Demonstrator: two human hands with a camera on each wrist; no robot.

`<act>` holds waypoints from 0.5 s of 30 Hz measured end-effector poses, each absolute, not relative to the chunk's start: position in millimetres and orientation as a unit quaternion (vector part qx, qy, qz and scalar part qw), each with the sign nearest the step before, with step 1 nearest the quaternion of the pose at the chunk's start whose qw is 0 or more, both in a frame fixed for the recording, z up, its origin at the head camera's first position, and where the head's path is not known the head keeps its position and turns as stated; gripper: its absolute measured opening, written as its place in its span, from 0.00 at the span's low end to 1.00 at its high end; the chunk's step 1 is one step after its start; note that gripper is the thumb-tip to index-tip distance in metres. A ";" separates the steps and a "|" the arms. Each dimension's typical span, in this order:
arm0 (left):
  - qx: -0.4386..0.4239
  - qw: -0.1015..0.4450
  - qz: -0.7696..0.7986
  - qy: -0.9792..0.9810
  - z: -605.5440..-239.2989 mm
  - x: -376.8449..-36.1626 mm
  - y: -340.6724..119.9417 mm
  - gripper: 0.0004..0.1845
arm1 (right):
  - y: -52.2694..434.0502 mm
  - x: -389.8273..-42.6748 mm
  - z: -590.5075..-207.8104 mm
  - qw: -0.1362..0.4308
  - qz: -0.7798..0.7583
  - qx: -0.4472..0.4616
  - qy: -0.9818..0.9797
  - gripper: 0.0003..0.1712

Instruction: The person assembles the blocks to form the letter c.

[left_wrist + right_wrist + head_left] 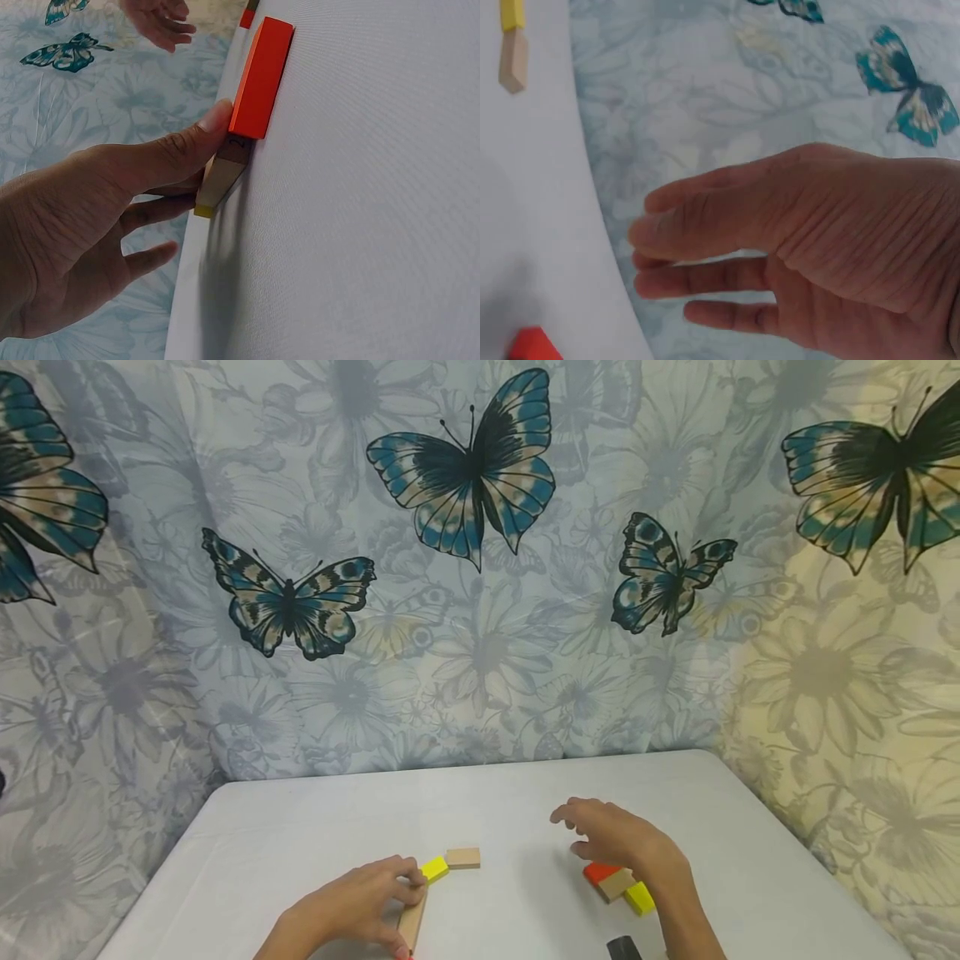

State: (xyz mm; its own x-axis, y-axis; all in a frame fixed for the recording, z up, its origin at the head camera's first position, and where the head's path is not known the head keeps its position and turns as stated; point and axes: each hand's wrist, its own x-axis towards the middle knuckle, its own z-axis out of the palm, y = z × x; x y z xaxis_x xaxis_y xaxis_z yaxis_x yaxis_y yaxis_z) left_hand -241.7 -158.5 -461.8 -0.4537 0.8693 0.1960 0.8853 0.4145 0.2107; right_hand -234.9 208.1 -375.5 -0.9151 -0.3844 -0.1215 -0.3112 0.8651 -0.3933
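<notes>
My left hand [360, 897] spans a long plain wooden block [412, 920] on the table, thumb at its near end and fingers toward its far end. In the left wrist view a dark mark shows on that block's end face, and a red block [262, 79] adjoins it by the thumb tip. A yellow block [435, 869] meets the far end, followed by another wooden block [463, 858], forming a bent line. Raised over the table at right, my right hand [618, 835] holds nothing, its fingers loosely bent.
Under and beside the right forearm lie a red block [600, 871], a wooden block [617, 885] and a yellow block [640, 898], close together. A black object [623, 948] sits at the bottom edge of the head view. Butterfly-print cloth hangs behind the white table [315, 818].
</notes>
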 end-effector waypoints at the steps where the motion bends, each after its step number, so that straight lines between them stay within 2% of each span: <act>1: -0.522 0.029 -0.142 -0.841 -461.7 -241.5 -158.8 0.30 | 212.6 -234.6 -375.0 0.109 -0.197 -0.160 0.961 0.22; 7: -0.523 0.035 -0.138 -0.841 -462.9 -242.5 -159.5 0.30 | 241.6 -233.5 -376.0 0.163 -0.189 -0.064 0.966 0.25; 15: -0.521 0.025 -0.146 -0.840 -465.4 -243.8 -160.2 0.29 | 269.6 -241.5 -396.9 0.197 -0.127 -0.016 0.972 0.24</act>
State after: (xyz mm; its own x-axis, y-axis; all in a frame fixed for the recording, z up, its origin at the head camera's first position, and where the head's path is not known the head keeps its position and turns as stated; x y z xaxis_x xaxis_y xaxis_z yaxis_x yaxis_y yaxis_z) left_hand -243.8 -160.2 -465.4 -0.4550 0.8690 0.1945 0.8837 0.4137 0.2187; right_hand -241.5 269.6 -396.9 -0.9222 -0.0814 -0.3780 0.0186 0.9671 -0.2536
